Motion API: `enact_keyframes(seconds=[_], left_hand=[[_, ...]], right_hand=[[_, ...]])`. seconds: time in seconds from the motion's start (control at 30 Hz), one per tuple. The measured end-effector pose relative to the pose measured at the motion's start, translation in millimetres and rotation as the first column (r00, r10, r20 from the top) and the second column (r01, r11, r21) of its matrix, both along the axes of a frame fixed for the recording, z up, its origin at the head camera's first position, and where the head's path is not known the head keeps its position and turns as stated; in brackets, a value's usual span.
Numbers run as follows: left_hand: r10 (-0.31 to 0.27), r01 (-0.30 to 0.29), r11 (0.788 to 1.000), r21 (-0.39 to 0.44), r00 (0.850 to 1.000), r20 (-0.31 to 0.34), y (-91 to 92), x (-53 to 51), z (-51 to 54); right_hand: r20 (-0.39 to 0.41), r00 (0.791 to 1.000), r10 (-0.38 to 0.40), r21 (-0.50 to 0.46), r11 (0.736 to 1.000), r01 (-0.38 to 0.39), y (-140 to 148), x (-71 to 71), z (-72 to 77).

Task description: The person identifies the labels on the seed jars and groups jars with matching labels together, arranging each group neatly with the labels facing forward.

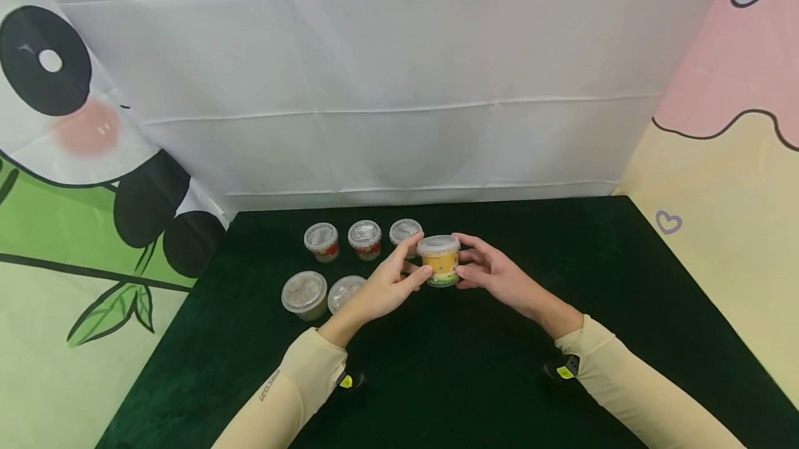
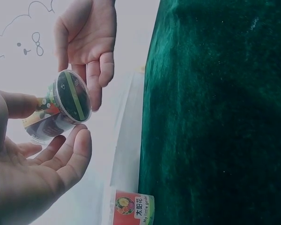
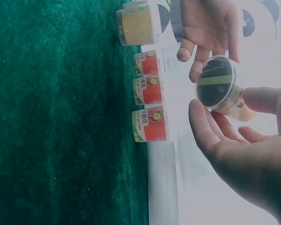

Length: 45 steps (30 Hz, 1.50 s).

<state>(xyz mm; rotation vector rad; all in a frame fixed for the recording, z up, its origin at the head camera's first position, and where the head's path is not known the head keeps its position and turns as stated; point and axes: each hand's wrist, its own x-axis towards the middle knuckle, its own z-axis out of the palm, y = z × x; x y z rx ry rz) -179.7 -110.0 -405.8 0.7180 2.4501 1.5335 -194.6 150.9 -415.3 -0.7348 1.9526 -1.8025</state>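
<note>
A small lidded plastic cup with a yellow label [image 1: 442, 267] is held up between both hands, above the dark green cloth. My left hand [image 1: 390, 282] grips its left side, thumb in front and fingers behind. On the opposite side, my right hand [image 1: 499, 275] pinches it between thumb and fingers. The cup stands upright with its clear lid on. Both wrist views show its dark base, crossed by a pale green stripe [image 3: 215, 80]. Just behind the left hand stands a red-labelled cup [image 3: 150, 124], partly covered by that hand in the head view.
Two more red-labelled cups [image 1: 326, 252] stand in the back row to the left. In front of them are two wider lidded tubs [image 1: 304, 293], one partly behind the left wrist. A white cloth wall [image 1: 406, 150] rises at the table's back edge, with printed hangings at both sides.
</note>
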Motion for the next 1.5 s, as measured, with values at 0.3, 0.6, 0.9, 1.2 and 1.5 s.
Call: enact_keyframes(seconds=[0.3, 0.6, 0.9, 1.2, 1.5], left_hand=[[-0.007, 0.007, 1.000, 0.001, 1.000, -0.001, 3.3, -0.1, -1.7], [-0.002, 0.001, 1.000, -0.009, 1.000, -0.018, 4.4, 0.7, 1.8], [0.000, -0.001, 1.000, -0.025, 1.000, -0.030, 6.2, 3.5, 1.9], [0.003, -0.003, 1.000, -0.007, 0.999, -0.037, 5.8, 1.9, 7.8], [0.002, 0.003, 0.998, 0.066, 0.997, -0.081, -0.8, 2.4, 10.0]], right_hand=[[0.013, 1.000, -0.014, 0.008, 1.000, 0.014, 2.2, 1.0, -0.1], [0.035, 0.998, -0.046, 0.011, 0.999, 0.046, 0.9, 2.2, 1.3], [0.083, 0.995, -0.058, -0.017, 0.998, 0.059, -2.9, 6.1, 1.2], [0.101, 0.993, -0.057, -0.084, 0.994, 0.066, -4.3, 4.9, 6.0], [0.011, 0.997, -0.071, -0.065, 0.995, 0.072, -7.2, 1.2, 7.4]])
